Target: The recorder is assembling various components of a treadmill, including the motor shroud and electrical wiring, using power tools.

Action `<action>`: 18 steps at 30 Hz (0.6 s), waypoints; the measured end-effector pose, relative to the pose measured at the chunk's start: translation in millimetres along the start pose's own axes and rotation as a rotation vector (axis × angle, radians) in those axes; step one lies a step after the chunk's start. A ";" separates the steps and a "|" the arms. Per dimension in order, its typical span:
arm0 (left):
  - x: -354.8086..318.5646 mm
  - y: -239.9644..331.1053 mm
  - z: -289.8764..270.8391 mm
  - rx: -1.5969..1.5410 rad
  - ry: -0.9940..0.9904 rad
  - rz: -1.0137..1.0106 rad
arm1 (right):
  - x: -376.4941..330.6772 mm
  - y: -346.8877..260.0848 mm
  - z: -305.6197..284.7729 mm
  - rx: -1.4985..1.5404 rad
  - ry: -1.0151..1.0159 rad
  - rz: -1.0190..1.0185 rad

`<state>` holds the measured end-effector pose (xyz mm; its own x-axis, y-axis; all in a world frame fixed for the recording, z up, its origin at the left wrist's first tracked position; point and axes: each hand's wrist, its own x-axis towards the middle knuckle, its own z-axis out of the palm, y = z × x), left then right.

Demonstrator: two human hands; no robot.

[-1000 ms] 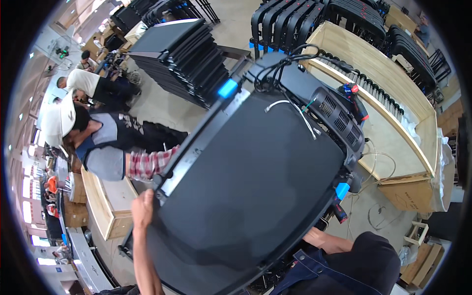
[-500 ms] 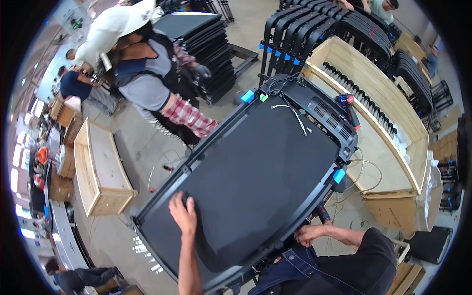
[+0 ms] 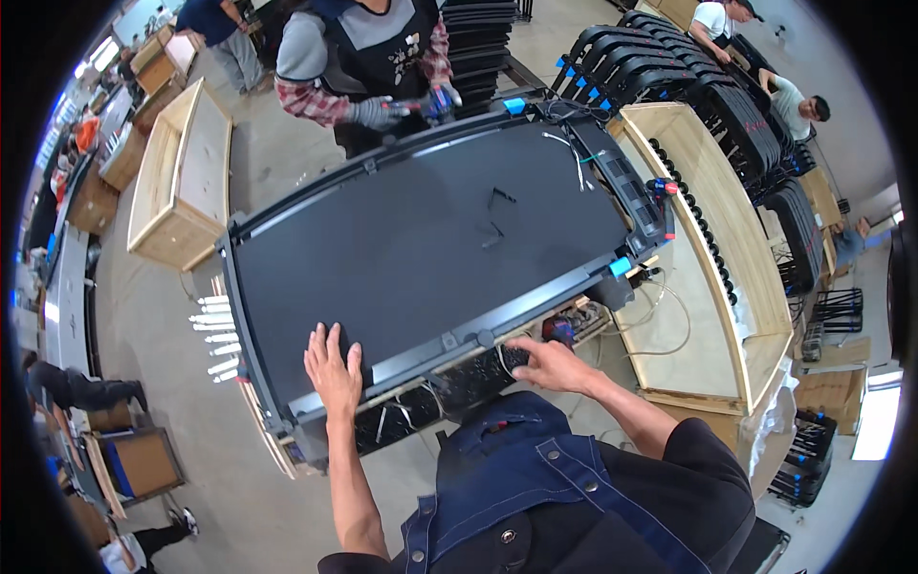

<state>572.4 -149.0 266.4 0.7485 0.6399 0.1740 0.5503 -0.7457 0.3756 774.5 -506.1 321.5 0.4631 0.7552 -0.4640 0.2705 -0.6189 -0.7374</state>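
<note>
Pressing flat with fingers spread, the left hand (image 3: 332,368) lies palm-down on the near corner of the large flat black rectangular panel (image 3: 430,249), holding nothing: an open grip that seems meant to steady the wide sheet against its support rather than to lift it. The right hand (image 3: 547,362) sits just off the panel's near edge, its fingers curled down over the dark rack of parts (image 3: 449,383) under that edge; whether they close on anything there I cannot tell, since the fingertips are hidden. The panel therefore lies mostly ahead of both hands, stretching away from the person, its near long rail (image 3: 459,340) running between the two wrists. It rests tilted across a wooden bench frame (image 3: 736,277), which likely keeps it at working height and open to reach from either side. On the far side another person's gloved hand (image 3: 378,112) meets the opposite edge, which suggests the sheet is too wide for one worker to control. Blue corner clips (image 3: 622,266) mark the right-hand end, beside a bundle of black cables and a control housing (image 3: 626,187). White rods (image 3: 215,330) stick out past the left end, and a pale wooden crate (image 3: 182,182) stands well apart on the floor.
</note>
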 end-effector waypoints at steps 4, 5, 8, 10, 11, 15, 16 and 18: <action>-25.8 5.8 -3.4 -0.053 0.050 -0.093 | -16.4 102.8 35.3 0.002 -0.142 0.336; -30.4 8.5 -0.6 -0.068 0.079 -0.110 | -15.1 151.8 46.1 -0.138 -0.027 0.340; -50.0 61.4 -4.6 -0.263 0.235 -0.099 | -12.5 264.6 62.4 -0.256 0.216 0.539; -81.9 97.8 7.9 -0.323 0.191 -0.033 | 0.1 305.9 62.5 -0.174 0.291 0.662; -97.2 114.6 22.5 -0.365 0.126 -0.016 | 9.3 314.0 63.6 -0.035 0.331 0.708; -134.5 180.5 118.9 -0.642 -0.301 -0.139 | 56.0 304.1 68.1 0.016 0.318 0.761; -137.0 194.3 159.9 -0.645 -0.380 -0.131 | 60.5 319.3 68.0 0.015 0.308 0.774; -132.8 236.4 236.8 -0.556 -0.582 -0.102 | 60.7 380.4 66.4 -0.029 0.455 0.686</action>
<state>690.7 -454.2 116.5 0.8613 0.3867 -0.3296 0.4765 -0.3892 0.7883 849.4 -681.4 -19.8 0.8285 0.0495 -0.5578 -0.1782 -0.9210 -0.3464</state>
